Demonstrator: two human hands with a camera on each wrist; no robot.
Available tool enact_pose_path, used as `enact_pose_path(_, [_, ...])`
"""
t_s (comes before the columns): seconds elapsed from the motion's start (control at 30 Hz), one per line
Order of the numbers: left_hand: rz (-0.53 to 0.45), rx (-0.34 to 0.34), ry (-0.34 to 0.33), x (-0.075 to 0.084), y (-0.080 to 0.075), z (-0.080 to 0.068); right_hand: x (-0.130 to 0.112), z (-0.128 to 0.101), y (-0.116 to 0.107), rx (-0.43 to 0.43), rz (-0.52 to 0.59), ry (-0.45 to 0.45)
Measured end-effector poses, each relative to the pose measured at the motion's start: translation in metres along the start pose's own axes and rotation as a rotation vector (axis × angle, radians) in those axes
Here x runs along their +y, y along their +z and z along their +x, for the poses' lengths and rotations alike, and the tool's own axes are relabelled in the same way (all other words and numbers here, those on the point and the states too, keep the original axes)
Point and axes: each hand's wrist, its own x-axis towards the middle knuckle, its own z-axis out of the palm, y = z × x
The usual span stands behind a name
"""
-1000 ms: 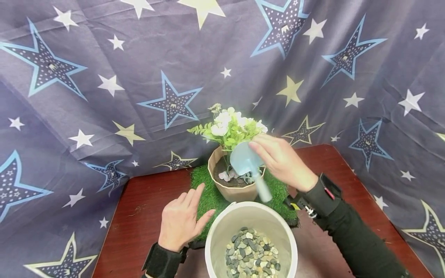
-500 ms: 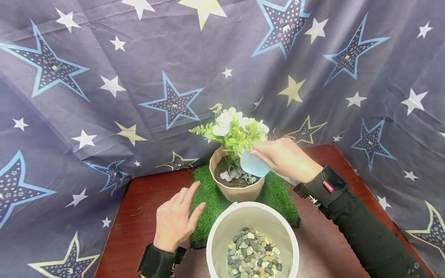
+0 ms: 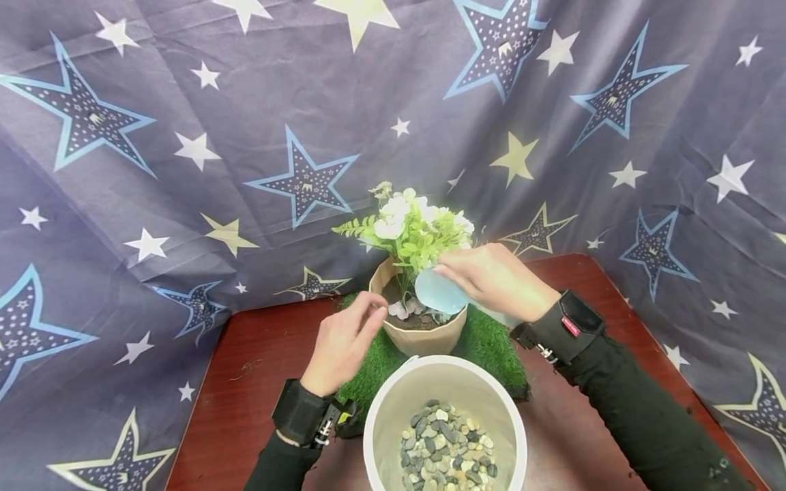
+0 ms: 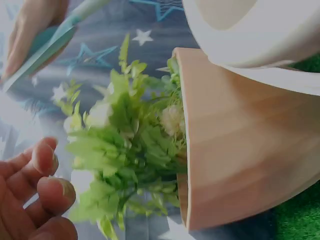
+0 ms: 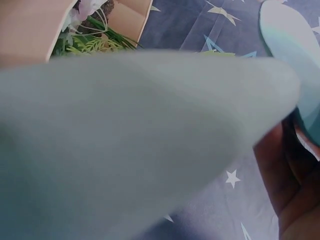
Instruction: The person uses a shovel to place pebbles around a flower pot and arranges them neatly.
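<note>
Over the flowerpot point(image 3: 424, 327), my right hand point(image 3: 500, 279) has its fingers clamped on the blue scoop point(image 3: 440, 293); my left hand point(image 3: 344, 341), fingers loosely apart, hovers beside the rim.

The person's left hand point(image 3: 341, 343), which lies flat on the green artificial-grass mat point(image 3: 491, 341) at lower centre in the earlier frames, now sits higher in the frame, its fingertips at the left rim of the faceted beige plant pot point(image 3: 422, 337). The right hand point(image 3: 497, 281) turns the pale blue plastic scoop point(image 3: 441, 293): its bowl, first upright facing the camera with handle hanging, now lies low over the pot's soil.
</note>
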Motion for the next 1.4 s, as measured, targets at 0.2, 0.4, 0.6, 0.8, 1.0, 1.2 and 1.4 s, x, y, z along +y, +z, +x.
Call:
enact_pose_path(0.2, [0.003,-0.096,0.082,0.018,0.012,0.015,-0.006,0.001,0.006,-0.019,0.004,-0.002])
enact_pose_path(0.4, [-0.059,-0.088,0.123,0.026,0.018,0.028,-0.012,0.007,0.008,-0.023,0.039,-0.022])
enact_pose_path(0.6, [-0.136,-0.063,0.136,0.026,0.024,0.03,-0.013,0.009,0.009,-0.033,0.009,-0.036])
enact_pose_path(0.8, [-0.197,-0.038,0.141,0.03,0.028,0.031,-0.011,0.008,0.01,-0.005,-0.002,-0.05])
enact_pose_path(1.0, [-0.163,-0.004,0.133,0.032,0.027,0.031,-0.009,0.007,0.007,-0.021,-0.009,-0.025])
enact_pose_path(1.2, [-0.127,0.01,0.118,0.029,0.026,0.026,0.003,-0.01,-0.01,-0.1,0.058,0.18])
enact_pose_path(1.4, [-0.108,0.068,0.092,0.021,0.021,0.022,0.02,-0.042,-0.024,-0.144,0.131,0.299])
